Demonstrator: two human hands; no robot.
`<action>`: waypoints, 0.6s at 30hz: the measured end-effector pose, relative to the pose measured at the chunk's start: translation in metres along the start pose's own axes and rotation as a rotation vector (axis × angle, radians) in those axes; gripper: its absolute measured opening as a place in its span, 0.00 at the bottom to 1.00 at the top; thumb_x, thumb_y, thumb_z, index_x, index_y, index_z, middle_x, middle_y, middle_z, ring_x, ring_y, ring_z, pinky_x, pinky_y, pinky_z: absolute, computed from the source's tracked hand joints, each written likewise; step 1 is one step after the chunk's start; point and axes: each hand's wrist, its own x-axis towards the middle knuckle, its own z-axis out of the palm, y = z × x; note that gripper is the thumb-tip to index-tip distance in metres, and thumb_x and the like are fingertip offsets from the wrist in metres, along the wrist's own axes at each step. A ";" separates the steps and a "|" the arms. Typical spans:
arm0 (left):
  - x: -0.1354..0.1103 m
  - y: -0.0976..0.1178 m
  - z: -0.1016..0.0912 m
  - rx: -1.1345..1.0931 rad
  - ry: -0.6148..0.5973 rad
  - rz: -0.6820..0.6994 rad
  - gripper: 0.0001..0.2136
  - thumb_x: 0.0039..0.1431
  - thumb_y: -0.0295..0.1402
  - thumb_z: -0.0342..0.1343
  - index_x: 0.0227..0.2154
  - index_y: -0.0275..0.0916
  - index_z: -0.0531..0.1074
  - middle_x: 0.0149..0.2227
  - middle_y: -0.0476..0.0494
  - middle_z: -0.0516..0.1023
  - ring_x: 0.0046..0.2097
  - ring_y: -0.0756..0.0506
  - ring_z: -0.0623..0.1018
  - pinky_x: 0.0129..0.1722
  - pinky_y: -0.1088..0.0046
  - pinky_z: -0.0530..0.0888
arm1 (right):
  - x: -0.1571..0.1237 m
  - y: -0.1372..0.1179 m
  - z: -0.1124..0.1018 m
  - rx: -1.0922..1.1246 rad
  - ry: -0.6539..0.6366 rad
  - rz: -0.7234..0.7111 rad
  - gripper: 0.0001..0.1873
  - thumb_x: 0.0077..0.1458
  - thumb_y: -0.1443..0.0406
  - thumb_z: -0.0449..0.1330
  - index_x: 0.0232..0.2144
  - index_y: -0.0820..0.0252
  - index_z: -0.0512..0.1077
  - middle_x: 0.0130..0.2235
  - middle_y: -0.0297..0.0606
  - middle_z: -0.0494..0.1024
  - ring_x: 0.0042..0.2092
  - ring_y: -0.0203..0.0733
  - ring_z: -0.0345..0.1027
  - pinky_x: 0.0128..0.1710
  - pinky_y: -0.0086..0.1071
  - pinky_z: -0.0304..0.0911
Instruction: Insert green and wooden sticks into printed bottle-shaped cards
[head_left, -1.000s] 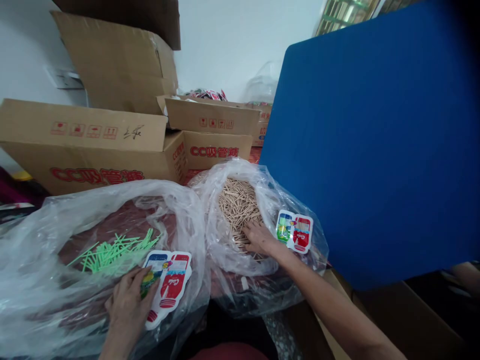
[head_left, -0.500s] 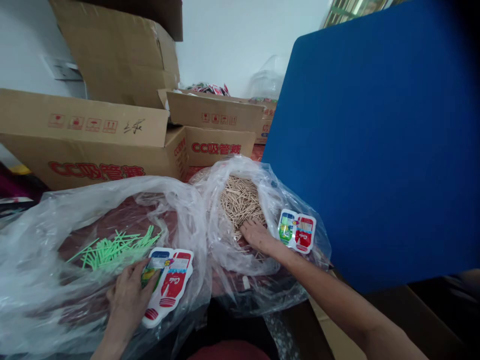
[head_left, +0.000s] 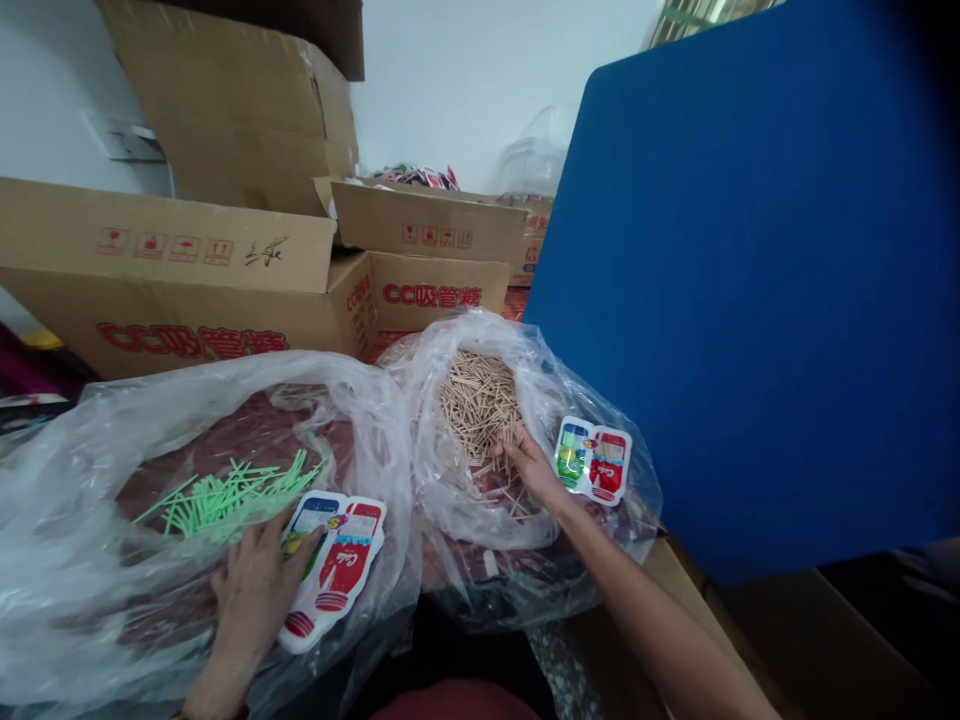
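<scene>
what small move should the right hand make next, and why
Probably lift straight up: the right hand's fingers are bunched at the brown sticks and seem to pinch some, while the left hand touches the printed packaging.

Dim, cool light; glare streaks the plastic bag (head_left: 67, 530) around the left hand (head_left: 256, 578); blurred blackness fills the upper corner beyond the right hand (head_left: 531, 468).

Red "CC吸管糖" on cardboard boxes (head_left: 172, 300), "Cola" on packets (head_left: 341, 570)
</scene>
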 end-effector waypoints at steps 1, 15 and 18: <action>0.000 0.001 -0.001 0.001 -0.001 -0.002 0.26 0.61 0.50 0.40 0.55 0.38 0.65 0.51 0.30 0.69 0.51 0.29 0.70 0.47 0.45 0.66 | -0.003 0.002 0.004 0.052 0.014 0.008 0.15 0.59 0.53 0.48 0.36 0.57 0.66 0.36 0.35 0.73 0.39 0.40 0.66 0.44 0.34 0.60; 0.001 0.002 0.002 -0.132 0.082 0.058 0.23 0.61 0.46 0.43 0.51 0.36 0.65 0.49 0.33 0.70 0.52 0.33 0.69 0.50 0.50 0.64 | 0.015 -0.003 0.018 0.337 0.242 0.084 0.15 0.55 0.50 0.51 0.37 0.53 0.62 0.29 0.31 0.68 0.31 0.40 0.63 0.35 0.34 0.62; 0.001 0.001 0.003 -0.140 0.080 0.053 0.23 0.60 0.47 0.43 0.51 0.36 0.65 0.49 0.33 0.71 0.52 0.32 0.69 0.49 0.51 0.64 | 0.003 -0.003 0.026 0.363 0.199 0.083 0.15 0.54 0.51 0.53 0.38 0.53 0.62 0.29 0.32 0.70 0.32 0.40 0.65 0.35 0.35 0.63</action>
